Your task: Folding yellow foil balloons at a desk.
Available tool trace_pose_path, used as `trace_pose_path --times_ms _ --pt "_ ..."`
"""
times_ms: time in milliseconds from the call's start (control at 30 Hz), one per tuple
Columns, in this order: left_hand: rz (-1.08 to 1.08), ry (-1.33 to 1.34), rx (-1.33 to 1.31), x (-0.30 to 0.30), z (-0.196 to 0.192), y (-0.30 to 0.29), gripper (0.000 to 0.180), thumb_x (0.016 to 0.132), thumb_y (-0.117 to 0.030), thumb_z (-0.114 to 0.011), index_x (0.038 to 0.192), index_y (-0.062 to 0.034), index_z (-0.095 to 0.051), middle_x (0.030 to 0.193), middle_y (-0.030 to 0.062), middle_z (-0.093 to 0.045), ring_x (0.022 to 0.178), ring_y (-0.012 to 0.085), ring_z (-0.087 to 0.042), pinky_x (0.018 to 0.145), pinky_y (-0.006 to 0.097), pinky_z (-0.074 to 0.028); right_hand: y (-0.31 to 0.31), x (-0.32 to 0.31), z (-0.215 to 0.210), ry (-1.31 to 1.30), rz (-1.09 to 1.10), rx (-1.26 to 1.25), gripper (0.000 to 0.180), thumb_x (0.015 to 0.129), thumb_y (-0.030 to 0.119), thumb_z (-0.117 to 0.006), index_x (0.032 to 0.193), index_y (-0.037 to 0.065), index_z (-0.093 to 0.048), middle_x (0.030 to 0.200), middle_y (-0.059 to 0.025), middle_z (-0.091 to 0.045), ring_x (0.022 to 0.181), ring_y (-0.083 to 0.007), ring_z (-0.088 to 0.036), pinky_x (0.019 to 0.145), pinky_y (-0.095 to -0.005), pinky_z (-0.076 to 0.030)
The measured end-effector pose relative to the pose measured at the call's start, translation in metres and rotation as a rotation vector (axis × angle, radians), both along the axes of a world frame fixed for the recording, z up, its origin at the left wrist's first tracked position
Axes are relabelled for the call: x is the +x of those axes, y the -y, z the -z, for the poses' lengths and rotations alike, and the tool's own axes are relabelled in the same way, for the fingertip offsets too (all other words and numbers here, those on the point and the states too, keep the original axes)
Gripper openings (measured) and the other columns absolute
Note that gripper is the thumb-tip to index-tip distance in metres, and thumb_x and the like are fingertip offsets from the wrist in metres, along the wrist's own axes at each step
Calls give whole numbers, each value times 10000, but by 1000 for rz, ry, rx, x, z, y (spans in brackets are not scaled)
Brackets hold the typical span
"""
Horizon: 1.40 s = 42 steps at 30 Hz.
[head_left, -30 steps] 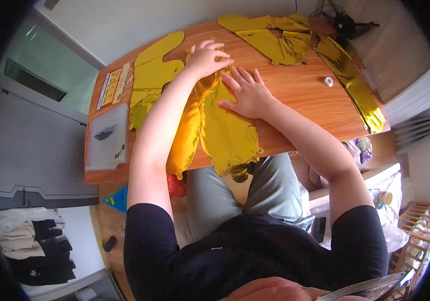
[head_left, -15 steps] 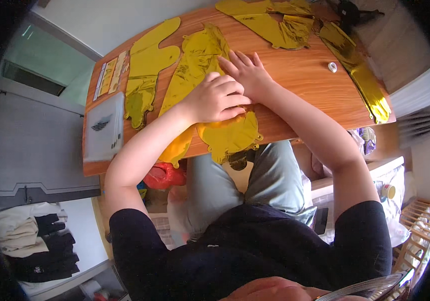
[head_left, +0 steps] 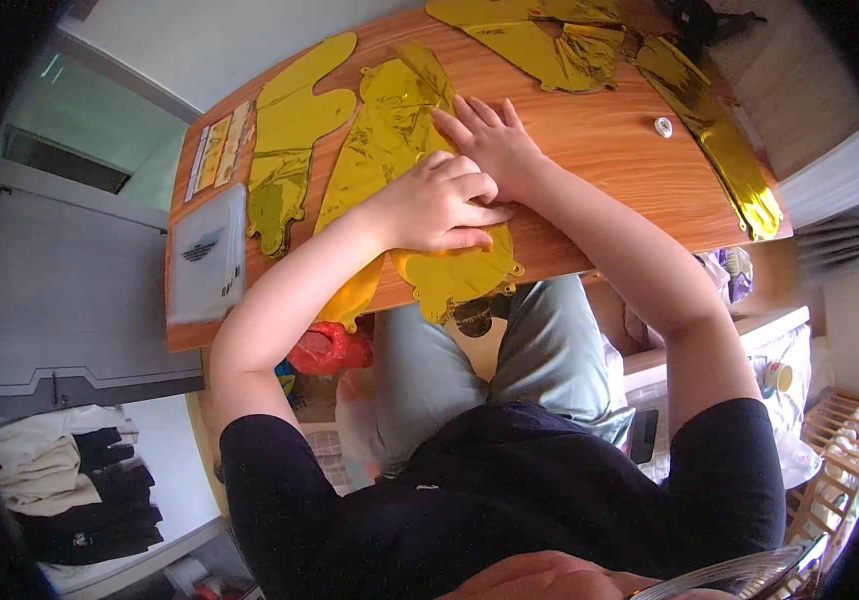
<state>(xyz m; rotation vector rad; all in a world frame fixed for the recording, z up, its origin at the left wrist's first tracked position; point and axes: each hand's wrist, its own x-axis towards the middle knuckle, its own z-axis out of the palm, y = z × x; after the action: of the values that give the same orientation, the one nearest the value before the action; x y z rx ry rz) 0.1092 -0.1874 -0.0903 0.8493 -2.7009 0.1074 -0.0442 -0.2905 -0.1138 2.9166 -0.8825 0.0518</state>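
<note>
Flat gold foil balloon (head_left: 389, 140), uninflated, crinkly, lies on the brown wooden table (head_left: 599, 150), long axis running from the far edge down toward the person, near end (head_left: 459, 275) hanging just over the table's front edge above the lap. Left hand (head_left: 439, 205) sits on its lower middle, fingers curled and pressed together, knuckles up, thumb tucked under at the front; whether it pinches foil, cannot tell. Right hand (head_left: 494, 145) lies flat, fingers spread, tips pointing far-left, touching the balloon's right edge, palm mostly on bare wood. So the foil lies under and left of both hands, stretching away beyond the fingertips; left hand is the one fully on it. Second gold foil balloon (head_left: 294, 130) lies just left, roughly parallel. More crumpled gold foil pieces (head_left: 549, 40) at far right. White flat packet (head_left: 207, 255) at left table end.
</note>
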Motion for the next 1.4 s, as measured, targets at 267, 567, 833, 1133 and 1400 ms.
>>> trace_pose_path --times_ms 267,567,833,1133,1400 --pt "-16 -87 177 2 -11 -21 316 854 -310 -764 1160 -236 -790 1078 -22 -606 1082 203 -547 1002 388 -389 5 1 16 261 24 87 857 968 643 -474 1634 161 -232 1652 -240 -274 1552 -378 -228 1237 -623 -139" --pt "-429 -91 191 69 -18 -52 430 836 -307 -804 1262 -271 -751 1180 -7 -619 1165 202 -558 1044 417 -356 2 1 19 323 27 -17 814 979 666 -472 1592 152 -322 1608 -211 -364 1504 -370 -324 1210 -617 -215" --pt "-377 -65 211 68 -7 -54 368 851 -359 -778 1214 -296 -774 1160 -17 -635 1168 199 -560 1041 415 -375 -1 1 14 279 44 7 797 988 652 -469 1594 157 -318 1624 -212 -339 1514 -360 -309 1216 -602 -208" --pt "-311 -474 448 68 -9 -43 252 920 -88 -700 1161 -134 -755 1202 47 -690 1118 246 -662 984 373 -502 0 2 11 247 48 17 813 991 655 -464 1615 167 -281 1635 -208 -321 1522 -358 -291 1222 -609 -195" --pt "-264 -219 318 63 -12 -39 599 751 107 -578 1256 -187 -708 1310 36 -677 1213 280 -603 1081 413 -461 0 2 15 275 38 -14 815 986 661 -469 1606 158 -301 1625 -219 -333 1508 -364 -317 1211 -609 -222"
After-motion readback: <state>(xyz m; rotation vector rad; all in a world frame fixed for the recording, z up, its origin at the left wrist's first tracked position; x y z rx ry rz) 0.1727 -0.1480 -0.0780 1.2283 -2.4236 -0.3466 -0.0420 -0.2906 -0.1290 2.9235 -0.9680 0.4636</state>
